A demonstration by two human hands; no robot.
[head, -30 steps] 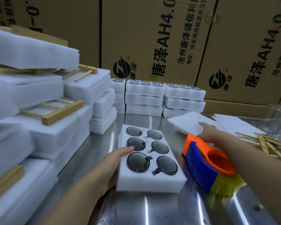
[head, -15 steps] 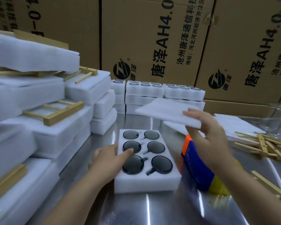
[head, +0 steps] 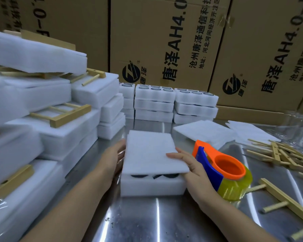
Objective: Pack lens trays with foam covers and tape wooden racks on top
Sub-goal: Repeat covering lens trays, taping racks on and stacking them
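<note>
hands (head: 194, 172) on foam cover (head: 150, 154) over tray (head: 152, 187), dark lenses (head: 166, 175) inside

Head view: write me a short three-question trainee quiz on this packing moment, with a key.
1. True or false: the thin white foam cover sheet lies fully flat on the white foam lens tray.
2. What stands just right of the tray? A) orange-and-blue tape dispenser B) scissors C) glue bottle
3. Which hand pinches the cover's near right corner?
Key: 1. False: its near edge is raised, with dark lenses showing beneath. 2. A. 3. The right hand; the left hand touches the left side.
</note>
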